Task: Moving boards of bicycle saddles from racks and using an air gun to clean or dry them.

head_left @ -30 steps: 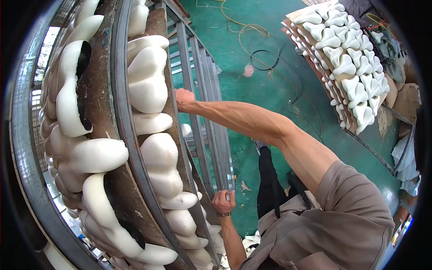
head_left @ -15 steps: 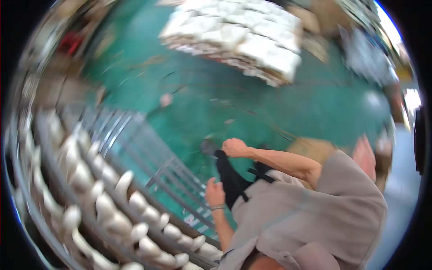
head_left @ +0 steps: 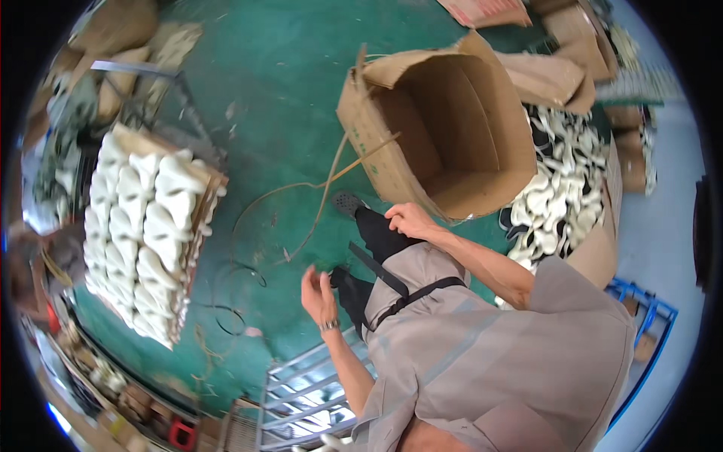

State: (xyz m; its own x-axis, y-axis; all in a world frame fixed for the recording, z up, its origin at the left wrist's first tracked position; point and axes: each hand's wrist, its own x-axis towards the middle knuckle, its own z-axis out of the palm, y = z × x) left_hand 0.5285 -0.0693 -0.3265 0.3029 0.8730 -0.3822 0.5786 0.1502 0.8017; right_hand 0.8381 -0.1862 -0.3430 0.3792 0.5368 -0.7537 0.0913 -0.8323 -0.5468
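Note:
My left hand is held out in front of me with its fingers spread and nothing in it. A band circles that wrist. My right hand is loosely curled with a gap between its fingers, and I see nothing held there. In the picture it sits just below the near edge of a big open cardboard box. The box's flaps stand up, and its visible inside is bare brown. Left of my left hand is a stack of white, bone-shaped pieces layered with brown sheets.
Loose white pieces lie heaped right of the box, among cardboard. Yellowish straps and a black strap loop trail over the green floor. A metal rack stands near my left arm. A blue frame is at the right wall.
My view has swung right. The stack now appears at the left, the rack has slid mostly below, and the open box has come in. My right hand has loosened from a tighter curl.

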